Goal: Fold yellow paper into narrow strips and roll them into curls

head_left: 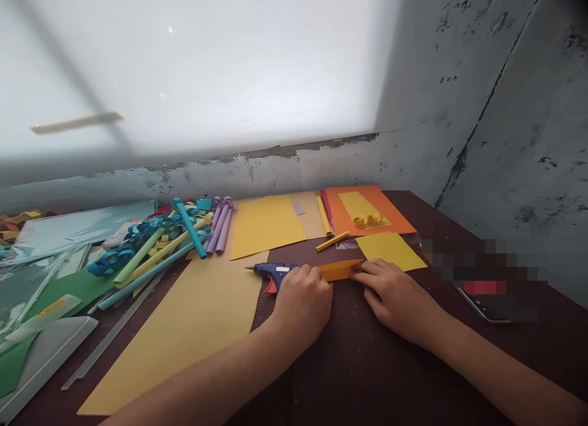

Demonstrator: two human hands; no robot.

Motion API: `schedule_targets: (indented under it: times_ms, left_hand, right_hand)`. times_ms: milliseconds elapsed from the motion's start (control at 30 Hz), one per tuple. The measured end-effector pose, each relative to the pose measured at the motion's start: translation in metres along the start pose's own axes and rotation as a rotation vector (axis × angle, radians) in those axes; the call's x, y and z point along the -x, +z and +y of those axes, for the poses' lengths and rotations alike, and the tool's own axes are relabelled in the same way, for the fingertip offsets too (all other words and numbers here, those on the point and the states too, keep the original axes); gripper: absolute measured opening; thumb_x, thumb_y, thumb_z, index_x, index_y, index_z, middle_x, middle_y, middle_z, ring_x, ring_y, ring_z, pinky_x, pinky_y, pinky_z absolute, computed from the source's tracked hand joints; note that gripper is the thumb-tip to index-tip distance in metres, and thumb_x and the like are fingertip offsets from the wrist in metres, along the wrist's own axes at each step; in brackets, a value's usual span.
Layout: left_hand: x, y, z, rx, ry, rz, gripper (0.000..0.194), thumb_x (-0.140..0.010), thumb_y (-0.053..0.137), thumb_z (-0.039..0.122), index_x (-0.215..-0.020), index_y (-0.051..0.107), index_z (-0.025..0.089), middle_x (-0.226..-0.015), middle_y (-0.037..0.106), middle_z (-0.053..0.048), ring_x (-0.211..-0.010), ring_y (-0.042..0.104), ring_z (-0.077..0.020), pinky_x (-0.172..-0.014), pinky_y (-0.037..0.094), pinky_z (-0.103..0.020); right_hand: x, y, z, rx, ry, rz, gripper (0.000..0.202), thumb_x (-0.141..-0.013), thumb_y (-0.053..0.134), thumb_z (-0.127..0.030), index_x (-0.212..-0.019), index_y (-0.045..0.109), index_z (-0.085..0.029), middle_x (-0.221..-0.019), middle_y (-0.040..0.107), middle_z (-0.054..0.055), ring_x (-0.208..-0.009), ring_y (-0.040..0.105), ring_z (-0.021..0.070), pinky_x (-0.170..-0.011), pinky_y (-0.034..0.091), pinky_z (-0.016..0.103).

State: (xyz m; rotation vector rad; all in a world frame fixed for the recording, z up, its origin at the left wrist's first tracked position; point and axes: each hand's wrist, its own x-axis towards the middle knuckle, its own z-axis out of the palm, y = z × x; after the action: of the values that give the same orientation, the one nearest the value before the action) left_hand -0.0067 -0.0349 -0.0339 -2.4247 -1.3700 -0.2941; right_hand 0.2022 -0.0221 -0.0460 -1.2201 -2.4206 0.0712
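Observation:
A folded orange-yellow paper strip stretches between my two hands just above the dark table. My left hand is closed with curled fingers at the strip's left end. My right hand pinches the other end between thumb and fingers. Directly left of my left hand is a blue hot glue gun with an orange trigger, its nozzle facing left. The gun's rear is hidden behind that hand. Beyond the strip lie a narrow folded yellow strip and a yellow paper square.
Large tan paper covers the table's left-centre. Rolled paper tubes and teal paper curls pile up at the left. Yellow sheet and orange sheet lie at the back. A phone rests at the right.

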Motion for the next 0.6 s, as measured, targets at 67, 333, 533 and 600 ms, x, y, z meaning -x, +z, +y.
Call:
schedule_targets:
  times_ms: [67,333,533,600]
  left_hand:
    - [-0.0014,0.0014,-0.0024,0.021,0.02,0.011,0.03,-0.098,0.052,0.017,-0.074,0.069,0.017,-0.078,0.067,-0.008,-0.075,0.063,-0.0242,-0.068,0.049,-0.039]
    - [-0.0078,0.0065,-0.0073,0.091,0.064,-0.088,0.022,-0.103,0.049,0.019,-0.088,0.065,0.017,-0.089,0.067,-0.005,-0.084,0.064,-0.0238,-0.074,0.051,-0.038]
    - [-0.0092,0.0033,-0.0093,0.055,0.052,-0.134,0.017,-0.101,0.053,0.018,-0.091,0.066,0.017,-0.092,0.066,-0.006,-0.087,0.064,-0.0248,-0.075,0.051,-0.038]
    - [-0.0092,0.0023,-0.0099,0.047,0.056,-0.132,0.016,-0.101,0.054,0.019,-0.09,0.066,0.018,-0.093,0.066,-0.006,-0.088,0.064,-0.0249,-0.076,0.051,-0.038]
  right_hand:
    - [0.0001,-0.0001,0.0002,-0.012,0.004,-0.003,0.039,-0.089,0.048,-0.004,-0.114,0.074,-0.02,-0.117,0.071,0.01,-0.11,0.062,0.0285,-0.098,0.052,0.051]
    - [0.0003,0.0005,0.0022,-0.059,0.022,0.004,0.038,-0.09,0.049,-0.004,-0.115,0.072,-0.019,-0.115,0.071,0.01,-0.108,0.061,0.028,-0.097,0.052,0.05]
    - [0.0001,0.0035,0.0044,-0.095,0.022,0.044,0.041,-0.088,0.051,-0.002,-0.117,0.072,-0.021,-0.114,0.073,0.008,-0.109,0.061,0.0275,-0.097,0.053,0.047]
    - [0.0001,0.0037,0.0049,-0.111,0.025,0.059,0.041,-0.088,0.052,-0.002,-0.117,0.072,-0.022,-0.114,0.073,0.007,-0.111,0.061,0.0271,-0.098,0.053,0.045]
